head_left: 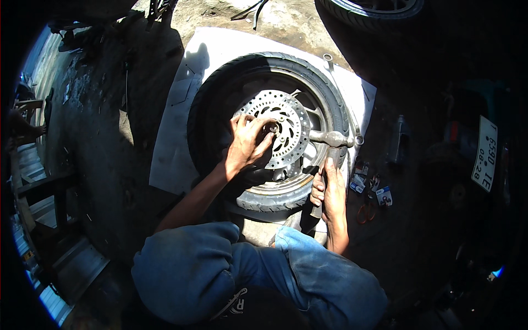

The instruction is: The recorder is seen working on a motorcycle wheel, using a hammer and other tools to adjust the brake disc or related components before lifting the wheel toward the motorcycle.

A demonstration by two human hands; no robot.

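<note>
A motorcycle wheel with a black tyre (267,201) lies flat on a white sheet (168,159), brake disc (271,99) upward. My left hand (247,140) is at the hub (278,131), its bent fingers closed around something small that I cannot make out at the centre. My right hand (329,195) grips a hammer (330,138) by its handle, on the wheel's right side; the metal head lies sideways beside the disc, above the rim. A long ring wrench (329,59) runs along the sheet right of the tyre, its lower ring near the hammer head.
Another wheel (371,14) is at the top right. Small packets (383,196), orange-handled scissors (366,214), a bottle (397,140) and a white plate (484,154) are at the right. Black strips (256,16) lie beyond the sheet. Dark metal framework (49,187) stands on the left.
</note>
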